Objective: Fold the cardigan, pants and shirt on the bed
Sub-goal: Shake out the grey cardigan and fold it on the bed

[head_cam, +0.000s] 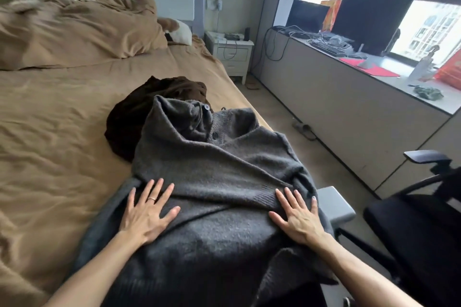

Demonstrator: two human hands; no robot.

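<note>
**Item 1: grey cardigan** (219, 182). Knitted, with a buttoned placket; one dark button (206, 106) is seen near the collar. It is laid on the bed (50, 119), along the bed's right-hand edge and close to the near corner. Its long axis runs from the viewer toward the headboard. The collar end points away and the hem end lies nearest the camera. Diagonal folds are seen across the body. The far end is rumpled and raised, and is draped over Item 2.

**Item 2: dark brown garment** (129, 117). It is heaped in a crumpled mound at the far left of the cardigan, partly covered by it. Its kind cannot be told.

**Item 3: left hand** (147, 212). It is laid flat, palm down, on the cardigan's left side. The fingers are straight and spread, and nothing is gripped. A ring (151, 198) is worn on one finger.

**Item 4: right hand** (298, 217). It is laid flat, palm down, on the cardigan's right side near the bed edge. The fingers are straight and slightly spread, and nothing is gripped.

**Surroundings.** A tan duvet (74, 32) is bunched at the head of the bed. A white nightstand (229, 52) is set beside the headboard. A black office chair (411, 219) is placed at the right. A monitor (369, 20) and keyboard (326, 47) are set on the window ledge. A slipper (304, 129) is left on the floor.
</note>
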